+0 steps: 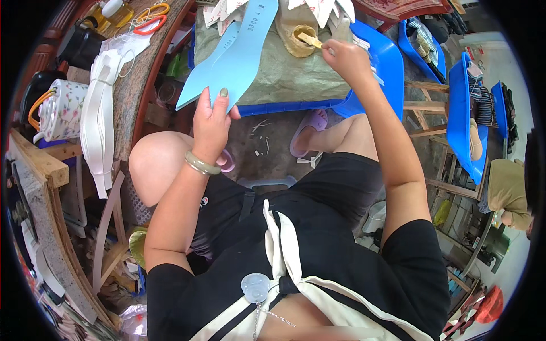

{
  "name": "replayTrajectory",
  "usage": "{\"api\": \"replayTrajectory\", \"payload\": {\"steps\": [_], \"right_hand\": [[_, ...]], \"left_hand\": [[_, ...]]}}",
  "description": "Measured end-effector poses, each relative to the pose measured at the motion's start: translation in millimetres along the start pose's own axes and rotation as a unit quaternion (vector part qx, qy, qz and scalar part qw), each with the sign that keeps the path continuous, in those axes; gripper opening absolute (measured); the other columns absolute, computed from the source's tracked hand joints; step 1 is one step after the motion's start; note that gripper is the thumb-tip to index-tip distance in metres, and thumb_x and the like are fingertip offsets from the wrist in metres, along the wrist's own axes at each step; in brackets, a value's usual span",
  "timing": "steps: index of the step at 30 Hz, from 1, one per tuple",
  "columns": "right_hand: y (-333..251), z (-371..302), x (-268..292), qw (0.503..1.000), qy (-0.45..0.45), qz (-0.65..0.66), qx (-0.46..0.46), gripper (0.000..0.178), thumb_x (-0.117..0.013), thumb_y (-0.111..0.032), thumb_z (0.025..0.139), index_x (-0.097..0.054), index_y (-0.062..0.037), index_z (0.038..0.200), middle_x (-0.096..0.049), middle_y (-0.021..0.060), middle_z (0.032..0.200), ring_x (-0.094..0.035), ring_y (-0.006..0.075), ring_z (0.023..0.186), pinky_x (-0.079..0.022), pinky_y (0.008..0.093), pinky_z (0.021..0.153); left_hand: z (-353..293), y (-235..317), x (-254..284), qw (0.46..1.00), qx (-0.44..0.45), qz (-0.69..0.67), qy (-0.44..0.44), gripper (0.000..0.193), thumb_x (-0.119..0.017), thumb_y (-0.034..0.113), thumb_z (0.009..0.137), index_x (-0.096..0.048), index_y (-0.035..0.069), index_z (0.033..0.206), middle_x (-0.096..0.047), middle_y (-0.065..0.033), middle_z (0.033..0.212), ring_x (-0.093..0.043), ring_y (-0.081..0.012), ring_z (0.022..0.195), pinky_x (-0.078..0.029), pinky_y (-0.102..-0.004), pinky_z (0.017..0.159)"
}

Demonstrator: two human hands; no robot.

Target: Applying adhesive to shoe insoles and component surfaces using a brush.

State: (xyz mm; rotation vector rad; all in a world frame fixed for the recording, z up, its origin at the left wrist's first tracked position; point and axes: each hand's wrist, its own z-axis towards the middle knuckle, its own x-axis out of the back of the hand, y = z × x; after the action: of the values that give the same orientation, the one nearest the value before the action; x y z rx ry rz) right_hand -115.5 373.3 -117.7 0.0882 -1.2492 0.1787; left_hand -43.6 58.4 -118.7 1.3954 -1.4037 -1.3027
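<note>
My left hand [211, 122] grips light-blue insole boards [242, 59] near their lower end, with the thumb on top. The boards overlap and fan out toward the far side. My right hand [348, 59] pinches the handle of a glue brush [309, 39]. Its lower end is inside the mouth of a tan, crusted glue pot [296, 48], so the bristles are hidden. The pot stands on a grey-green cloth [290, 82] in front of me. Beyond it lie white pointed pieces [323, 10] with red print.
The cloth lies over a blue plastic tub [392, 62]. On the left, a stone-topped table [129, 99] carries white strips [98, 113], orange-handled scissors [151, 25] and a floral pot [67, 108]. At right, a blue bin [458, 122] stands on wooden racks; a person [508, 190] is beyond.
</note>
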Motion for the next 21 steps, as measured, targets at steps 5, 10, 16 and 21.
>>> {"api": "replayTrajectory", "payload": {"steps": [5, 10, 16, 21], "right_hand": [[-22.2, -51.0, -1.0, 0.997, 0.066, 0.034, -0.037, 0.009, -0.064, -0.021, 0.079, -0.068, -0.0121, 0.081, -0.066, 0.0091, 0.074, -0.064, 0.0263, 0.066, -0.051, 0.0354, 0.058], [-63.0, -99.1, 26.2, 0.917, 0.034, 0.329, -0.224, 0.010, -0.066, -0.014, 0.080, -0.070, -0.0090, 0.087, -0.066, 0.0091, 0.072, -0.064, 0.0159, 0.066, -0.049, 0.0273, 0.060], [-105.0, -110.6, 47.0, 0.905, 0.054, 0.421, -0.025, 0.012, -0.067, 0.002, 0.076, -0.069, -0.0020, 0.088, -0.067, 0.0077, 0.078, -0.061, 0.0120, 0.069, -0.047, 0.0229, 0.062], [-93.4, -90.9, 39.5, 0.924, 0.135, 0.357, -0.028, 0.010, -0.067, -0.002, 0.077, -0.069, -0.0020, 0.088, -0.068, 0.0068, 0.079, -0.062, 0.0109, 0.069, -0.047, 0.0215, 0.064]], "left_hand": [[-1.1, 1.4, -4.6, 0.999, 0.024, -0.035, -0.009, 0.022, -0.045, 0.024, 0.097, -0.049, 0.004, 0.106, -0.055, -0.0029, 0.065, -0.037, -0.0029, 0.049, -0.028, -0.0179, 0.044], [-4.8, 3.4, -3.2, 0.995, 0.056, -0.083, -0.011, 0.020, -0.048, 0.023, 0.095, -0.050, 0.007, 0.107, -0.054, -0.0014, 0.066, -0.035, -0.0023, 0.046, -0.025, -0.0164, 0.042], [-13.6, 2.2, 4.4, 0.991, 0.078, -0.101, -0.036, 0.020, -0.049, 0.022, 0.094, -0.050, 0.007, 0.107, -0.054, -0.0014, 0.066, -0.037, -0.0024, 0.046, -0.026, -0.0160, 0.042], [-20.4, 7.0, 12.4, 0.988, 0.076, -0.122, -0.055, 0.022, -0.046, 0.018, 0.095, -0.050, 0.003, 0.111, -0.054, -0.0031, 0.065, -0.036, -0.0029, 0.045, -0.026, -0.0176, 0.042]]}}
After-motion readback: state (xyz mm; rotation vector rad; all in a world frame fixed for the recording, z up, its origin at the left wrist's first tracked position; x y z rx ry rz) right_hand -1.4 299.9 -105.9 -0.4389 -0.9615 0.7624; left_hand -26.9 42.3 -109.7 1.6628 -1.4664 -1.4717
